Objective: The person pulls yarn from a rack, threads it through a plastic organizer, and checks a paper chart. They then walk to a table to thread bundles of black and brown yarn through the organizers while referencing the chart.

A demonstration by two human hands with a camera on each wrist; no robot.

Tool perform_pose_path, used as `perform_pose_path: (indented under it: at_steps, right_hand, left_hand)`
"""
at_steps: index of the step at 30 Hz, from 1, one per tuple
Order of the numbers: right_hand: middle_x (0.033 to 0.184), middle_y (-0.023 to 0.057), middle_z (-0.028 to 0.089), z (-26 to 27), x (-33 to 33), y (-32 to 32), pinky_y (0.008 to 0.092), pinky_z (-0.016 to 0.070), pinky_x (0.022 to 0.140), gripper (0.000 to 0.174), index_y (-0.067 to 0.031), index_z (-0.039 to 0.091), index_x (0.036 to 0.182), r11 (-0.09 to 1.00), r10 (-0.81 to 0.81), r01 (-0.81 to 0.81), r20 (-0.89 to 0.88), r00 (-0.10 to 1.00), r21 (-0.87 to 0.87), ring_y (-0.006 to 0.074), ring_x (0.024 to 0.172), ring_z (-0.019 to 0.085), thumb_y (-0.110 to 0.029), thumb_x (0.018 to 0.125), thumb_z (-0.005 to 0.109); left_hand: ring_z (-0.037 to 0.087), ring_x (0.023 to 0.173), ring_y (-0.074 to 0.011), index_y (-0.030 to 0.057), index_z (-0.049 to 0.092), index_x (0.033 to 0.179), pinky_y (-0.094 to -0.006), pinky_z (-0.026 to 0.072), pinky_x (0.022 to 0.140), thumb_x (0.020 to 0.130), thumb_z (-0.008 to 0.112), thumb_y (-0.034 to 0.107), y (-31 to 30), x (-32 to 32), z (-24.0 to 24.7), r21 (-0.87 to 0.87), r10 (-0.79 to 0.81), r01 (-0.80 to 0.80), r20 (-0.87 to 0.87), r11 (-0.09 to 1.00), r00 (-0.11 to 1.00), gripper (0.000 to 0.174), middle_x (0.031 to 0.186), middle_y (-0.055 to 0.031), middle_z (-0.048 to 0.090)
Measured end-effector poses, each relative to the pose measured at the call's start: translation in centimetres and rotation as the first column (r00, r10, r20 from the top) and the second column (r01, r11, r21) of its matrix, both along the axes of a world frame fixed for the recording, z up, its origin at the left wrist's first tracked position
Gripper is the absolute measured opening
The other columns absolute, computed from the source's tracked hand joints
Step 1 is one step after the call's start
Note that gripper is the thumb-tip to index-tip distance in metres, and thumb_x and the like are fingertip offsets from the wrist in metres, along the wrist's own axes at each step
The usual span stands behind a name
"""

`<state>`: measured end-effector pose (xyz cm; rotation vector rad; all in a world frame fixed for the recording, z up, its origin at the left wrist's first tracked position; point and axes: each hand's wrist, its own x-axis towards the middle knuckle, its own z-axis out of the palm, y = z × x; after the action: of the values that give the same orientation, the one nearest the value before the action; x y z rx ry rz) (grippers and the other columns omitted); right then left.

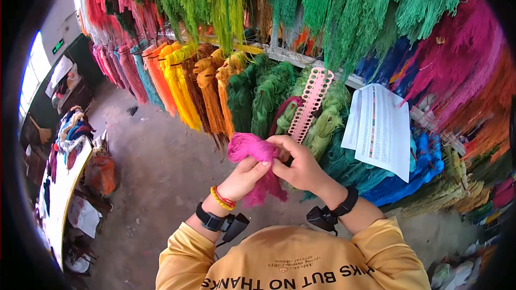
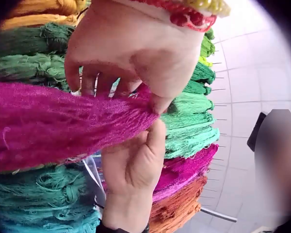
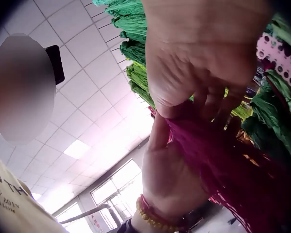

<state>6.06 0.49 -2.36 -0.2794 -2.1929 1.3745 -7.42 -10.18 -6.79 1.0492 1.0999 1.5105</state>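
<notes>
A magenta skein of yarn (image 1: 252,146) is bunched between both hands in front of the chest, its loose end hanging below them. My left hand (image 1: 243,178) grips the skein from the left, thumb laid over the strands. From the right, my right hand (image 1: 299,167) pinches it at the gathered part, close beside the left thumb. In the left wrist view the skein (image 2: 63,124) stretches out sideways from both hands. The right wrist view shows its strands (image 3: 208,155) running down past the fingers.
Green skeins (image 1: 274,94) hang just beyond the hands, with a pink punched card (image 1: 310,102) over them. Right of it lies a printed sheet (image 1: 376,129). Yellow skeins (image 1: 180,86) hang further left. A table (image 1: 67,204) with yarn stands at far left.
</notes>
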Motion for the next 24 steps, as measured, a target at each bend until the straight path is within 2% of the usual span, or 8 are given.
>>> perform_pose_path:
  at_steps: [2, 3, 6, 8, 10, 18, 21, 24]
  right_hand:
    - [0.080, -0.0011, 0.055, -0.7, 0.1, 0.1, 0.0206, 0.0403, 0.057, 0.034, -0.0025, 0.052, 0.108, 0.990, -0.134, 0.136, -0.036, 0.990, 0.048, 0.0049, 0.063, 0.046, -0.005, 0.075, 0.060]
    - [0.078, 0.0004, 0.056, -0.9, 0.1, 0.4, 0.0215, 0.0408, 0.055, 0.033, -0.0028, 0.053, 0.106, 0.976, -0.172, 0.176, -0.043, 0.984, 0.128, 0.0062, 0.061, 0.048, -0.005, 0.074, 0.061]
    - [0.074, 0.0059, 0.056, -1.5, 0.2, 0.9, 0.0260, 0.0428, 0.051, 0.029, -0.0037, 0.057, 0.099, 0.881, -0.216, 0.259, -0.152, 0.965, 0.395, 0.0128, 0.056, 0.052, -0.006, 0.071, 0.064]
    - [0.086, 0.0103, 0.061, -1.3, 0.8, 0.3, 0.0377, 0.0469, 0.068, 0.029, -0.0064, 0.057, 0.098, 0.857, -0.202, 0.215, -0.079, 0.976, 0.469, 0.0291, 0.077, 0.059, -0.014, 0.071, 0.064]
    - [0.090, 0.0101, 0.061, -1.2, 1.1, -0.1, 0.0371, 0.0471, 0.069, 0.029, -0.0065, 0.056, 0.099, 0.839, -0.218, 0.233, -0.089, 0.972, 0.491, 0.0287, 0.079, 0.059, -0.014, 0.072, 0.063]
    - [0.075, 0.0061, 0.054, -2.5, 2.5, 1.2, 0.0349, 0.0455, 0.063, 0.029, -0.0095, 0.056, 0.096, 0.736, -0.195, 0.238, -0.138, 0.971, 0.634, 0.0251, 0.071, 0.055, -0.009, 0.068, 0.062]
    - [0.074, 0.0049, 0.054, -2.6, 2.5, 1.3, 0.0333, 0.0428, 0.063, 0.023, -0.0093, 0.056, 0.088, 0.681, -0.240, 0.287, -0.165, 0.957, 0.674, 0.0240, 0.069, 0.055, -0.012, 0.066, 0.063]
    - [0.072, 0.0046, 0.054, -2.9, 2.6, 1.7, 0.0331, 0.0409, 0.065, 0.022, -0.0095, 0.055, 0.084, 0.659, -0.224, 0.284, -0.179, 0.958, 0.697, 0.0234, 0.068, 0.055, -0.013, 0.064, 0.063]
  left_hand:
    - [0.052, 0.087, -0.0069, 0.0001, 0.058, 0.105, -0.0230, 0.0431, 0.075, 0.089, 0.053, 0.019, -0.3, -0.9, 0.9, -0.062, 0.057, -0.076, -0.270, 0.995, 0.961, 0.025, 0.093, -0.0014, 0.060]
    - [0.051, 0.073, -0.0046, -0.0003, 0.062, 0.088, -0.0199, 0.0421, 0.062, 0.085, 0.059, 0.014, -0.4, -0.8, 0.6, 0.038, 0.259, -0.258, -0.273, 0.965, 0.927, 0.015, 0.076, 0.0024, 0.059]
    - [0.053, 0.077, -0.0068, 0.0024, 0.057, 0.094, -0.0192, 0.0444, 0.062, 0.078, 0.066, 0.006, -0.7, -0.5, 0.9, 0.147, 0.443, -0.423, -0.159, 0.894, 0.882, 0.019, 0.087, 0.0000, 0.054]
    - [0.054, 0.082, -0.0087, 0.0018, 0.055, 0.102, -0.0198, 0.0461, 0.065, 0.075, 0.068, 0.005, -0.1, 0.5, 1.8, 0.220, 0.394, -0.337, -0.316, 0.915, 0.863, 0.030, 0.099, -0.0038, 0.048]
    - [0.054, 0.083, -0.0089, 0.0012, 0.055, 0.105, -0.0196, 0.0462, 0.066, 0.075, 0.069, 0.006, 0.3, 0.5, 1.6, 0.229, 0.327, -0.243, -0.485, 0.943, 0.811, 0.033, 0.103, -0.0052, 0.047]
    - [0.054, 0.076, -0.0091, 0.0013, 0.057, 0.099, -0.0248, 0.0468, 0.066, 0.072, 0.063, 0.002, 1.3, 1.0, 0.6, 0.004, 0.194, -0.205, -0.329, 0.979, 0.924, 0.028, 0.085, -0.0039, 0.056]
    - [0.055, 0.074, -0.0129, 0.0011, 0.056, 0.095, -0.0275, 0.0465, 0.067, 0.068, 0.062, 0.001, 2.1, 1.8, 0.8, 0.161, 0.316, -0.285, -0.675, 0.945, 0.667, 0.028, 0.082, -0.0058, 0.059]
    - [0.056, 0.072, -0.0153, 0.0003, 0.056, 0.089, -0.0273, 0.0451, 0.066, 0.065, 0.061, 0.001, 2.6, 1.8, 1.0, 0.205, 0.324, -0.260, -0.736, 0.943, 0.594, 0.024, 0.079, -0.0072, 0.059]
